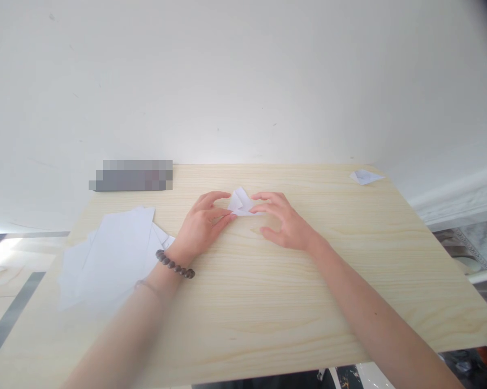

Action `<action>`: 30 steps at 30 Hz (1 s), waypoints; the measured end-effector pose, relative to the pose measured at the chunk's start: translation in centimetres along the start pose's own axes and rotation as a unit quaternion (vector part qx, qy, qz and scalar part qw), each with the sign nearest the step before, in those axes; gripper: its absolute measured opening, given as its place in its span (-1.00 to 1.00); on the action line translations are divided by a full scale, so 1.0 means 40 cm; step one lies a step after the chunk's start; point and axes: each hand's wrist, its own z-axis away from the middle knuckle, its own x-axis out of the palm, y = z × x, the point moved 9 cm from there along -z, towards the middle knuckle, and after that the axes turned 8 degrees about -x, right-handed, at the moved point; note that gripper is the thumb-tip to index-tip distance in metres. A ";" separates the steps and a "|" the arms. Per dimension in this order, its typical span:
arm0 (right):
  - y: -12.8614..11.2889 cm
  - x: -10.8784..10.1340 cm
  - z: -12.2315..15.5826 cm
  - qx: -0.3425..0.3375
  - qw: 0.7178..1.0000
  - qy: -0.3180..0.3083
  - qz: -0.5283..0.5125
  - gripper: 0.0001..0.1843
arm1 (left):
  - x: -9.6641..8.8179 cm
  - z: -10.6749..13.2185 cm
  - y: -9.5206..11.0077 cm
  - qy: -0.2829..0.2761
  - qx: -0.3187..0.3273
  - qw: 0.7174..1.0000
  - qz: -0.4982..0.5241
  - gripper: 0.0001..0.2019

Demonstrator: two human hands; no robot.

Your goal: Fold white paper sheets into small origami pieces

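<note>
A small folded piece of white paper (240, 203) lies on the light wooden table (267, 281), near the middle towards the back. My left hand (202, 224) pinches its left edge between thumb and fingers; a dark bead bracelet sits on that wrist. My right hand (284, 221) rests to the paper's right, its fingertips pressing on the right edge with the other fingers spread and the thumb on the table.
A loose stack of white paper sheets (109, 254) lies at the table's left. Another small folded paper (365, 176) sits at the back right corner. A white wall rises directly behind the table. A blurred dark strip (132, 178) lies at the back left.
</note>
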 end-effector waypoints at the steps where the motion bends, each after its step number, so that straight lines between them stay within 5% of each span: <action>1: -0.003 0.002 -0.001 -0.006 1.000 0.000 0.010 -0.69 | 0.006 0.001 0.002 -0.010 0.008 1.000 -0.012 -0.74; 4: 0.012 -0.004 -0.003 0.012 0.998 0.032 0.046 -0.90 | 0.028 0.005 0.008 -0.049 0.026 0.997 -0.062 -0.71; 9: 0.072 -0.024 0.003 0.107 0.985 0.097 0.091 -0.82 | 0.054 0.019 0.033 -0.099 0.047 0.983 -0.150 -0.61; 16: 0.089 -0.028 0.006 0.158 0.975 0.110 0.112 -0.85 | 0.074 0.039 0.073 -0.117 0.059 0.971 -0.199 -0.51; 22: 0.072 -0.026 -0.001 0.100 0.991 0.087 0.014 -0.83 | 0.078 0.043 0.088 -0.109 0.049 0.972 -0.200 -0.49; 30: 0.084 -0.030 0.004 0.127 0.990 0.012 -0.059 -0.77 | 0.072 0.042 0.087 -0.108 0.058 0.974 -0.189 -0.53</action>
